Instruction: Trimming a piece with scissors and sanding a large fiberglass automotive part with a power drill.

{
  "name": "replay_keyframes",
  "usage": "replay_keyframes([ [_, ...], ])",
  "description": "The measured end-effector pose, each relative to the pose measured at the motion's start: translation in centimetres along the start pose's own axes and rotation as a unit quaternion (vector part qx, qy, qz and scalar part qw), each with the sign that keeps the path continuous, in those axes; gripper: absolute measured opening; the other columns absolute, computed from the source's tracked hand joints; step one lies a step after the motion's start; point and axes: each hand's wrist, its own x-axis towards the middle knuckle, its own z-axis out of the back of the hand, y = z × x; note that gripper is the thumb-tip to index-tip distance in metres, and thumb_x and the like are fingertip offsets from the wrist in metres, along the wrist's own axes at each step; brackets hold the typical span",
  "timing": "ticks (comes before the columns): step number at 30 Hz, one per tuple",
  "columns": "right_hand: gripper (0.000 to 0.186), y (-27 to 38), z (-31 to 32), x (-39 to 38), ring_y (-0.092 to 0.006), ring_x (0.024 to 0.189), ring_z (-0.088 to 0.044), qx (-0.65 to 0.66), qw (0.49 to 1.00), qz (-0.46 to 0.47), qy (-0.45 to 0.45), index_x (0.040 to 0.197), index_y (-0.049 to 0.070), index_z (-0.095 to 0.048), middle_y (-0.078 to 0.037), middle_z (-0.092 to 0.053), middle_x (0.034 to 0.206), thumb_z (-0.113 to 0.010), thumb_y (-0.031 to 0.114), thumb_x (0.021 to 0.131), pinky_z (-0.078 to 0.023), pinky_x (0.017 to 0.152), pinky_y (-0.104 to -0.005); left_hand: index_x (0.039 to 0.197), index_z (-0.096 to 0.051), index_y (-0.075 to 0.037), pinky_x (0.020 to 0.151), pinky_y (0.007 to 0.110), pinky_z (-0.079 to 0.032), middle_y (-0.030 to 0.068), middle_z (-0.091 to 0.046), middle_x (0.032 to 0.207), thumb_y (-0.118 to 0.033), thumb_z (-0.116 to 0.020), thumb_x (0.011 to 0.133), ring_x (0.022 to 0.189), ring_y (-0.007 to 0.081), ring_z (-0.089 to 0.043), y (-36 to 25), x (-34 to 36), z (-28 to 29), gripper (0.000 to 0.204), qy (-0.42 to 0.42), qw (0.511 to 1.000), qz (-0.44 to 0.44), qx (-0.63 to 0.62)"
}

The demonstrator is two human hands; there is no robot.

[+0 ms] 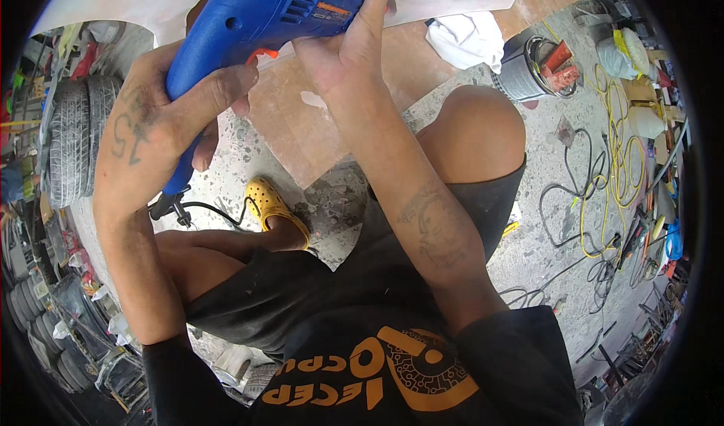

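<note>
The left grip point(154, 109) is wrapped round the handle of a blue power tool point(256, 30), while the right grip point(351, 52) clasps its body, thumb along the side and fingers hidden behind. The tool is held up in front of the person, its red trigger point(264, 53) showing between both hands and a black cord point(215, 206) trailing from the handle. Below lies a brown board point(302, 143) on the floor point(558, 222); a white cloth point(467, 37) sits just beside a bucket point(520, 75).
</note>
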Motion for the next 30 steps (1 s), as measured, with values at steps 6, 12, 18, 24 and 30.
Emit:
replay_keyframes([
  [6, 0.097, -3.7, 2.9, 2.2, -0.0234, 0.140, -0.042, 0.512, 0.835, -0.109, 0.170, 0.164, 0.013, 0.019, -0.012, -0.034, 0.156, -0.059, 0.012, 0.106, -0.041, 0.115, -0.0333, 0.101, -0.067, 0.007, 0.042, 0.023, -0.037, 0.0084, -0.068, 0.080, -0.032, -0.070, 0.088, 0.044, 0.0077, -0.048, -0.1, 0.0, -0.3, 0.041, -0.003, 0.999, -0.021, 0.028],
  [12, 0.110, 2.8, -0.4, -1.9, -0.0263, 0.143, -0.037, -0.208, 0.959, 0.141, 0.131, 0.166, 0.020, 0.016, -0.012, -0.029, 0.158, -0.067, 0.000, 0.097, -0.034, 0.121, -0.0371, 0.103, -0.072, 0.005, 0.044, 0.025, -0.038, 0.0058, -0.069, 0.075, -0.032, -0.072, 0.088, 0.044, 0.0091, -0.051, -0.2, -0.1, 0.0, 0.039, -0.019, 1.000, 0.004, 0.023],
  [18, 0.088, 1.5, -0.2, -0.7, -0.0225, 0.136, -0.046, 0.088, 0.992, -0.077, 0.055, 0.166, 0.012, -0.010, -0.009, -0.044, 0.149, -0.068, 0.019, 0.101, -0.040, 0.116, -0.0356, 0.102, -0.072, 0.004, 0.044, 0.025, -0.039, 0.0056, -0.069, 0.075, -0.032, -0.072, 0.088, 0.044, 0.0090, -0.051, 0.2, -0.1, 0.2, 0.038, -0.010, 0.999, -0.021, 0.025],
  [24, 0.056, 1.2, -1.0, 2.1, -0.0142, 0.107, -0.064, 0.348, 0.917, -0.194, -0.040, 0.112, 0.017, -0.064, 0.004, -0.069, 0.109, -0.047, 0.069, 0.101, -0.049, 0.100, -0.0369, 0.101, -0.071, 0.004, 0.044, 0.024, -0.039, 0.0052, -0.069, 0.074, -0.029, -0.073, 0.088, 0.044, 0.0090, -0.051, 0.2, 0.1, 0.1, 0.036, 0.000, 1.000, -0.017, 0.001],
  [30, 0.052, 1.2, -0.6, 2.1, -0.0147, 0.108, -0.063, 0.352, 0.918, -0.180, -0.031, 0.117, 0.015, -0.064, 0.002, -0.069, 0.111, -0.049, 0.063, 0.103, -0.050, 0.099, -0.0352, 0.098, -0.071, 0.004, 0.045, 0.025, -0.039, 0.0043, -0.069, 0.073, -0.030, -0.075, 0.087, 0.044, 0.0089, -0.052, -0.1, 0.0, -0.2, 0.036, -0.025, 0.999, -0.017, 0.016],
])
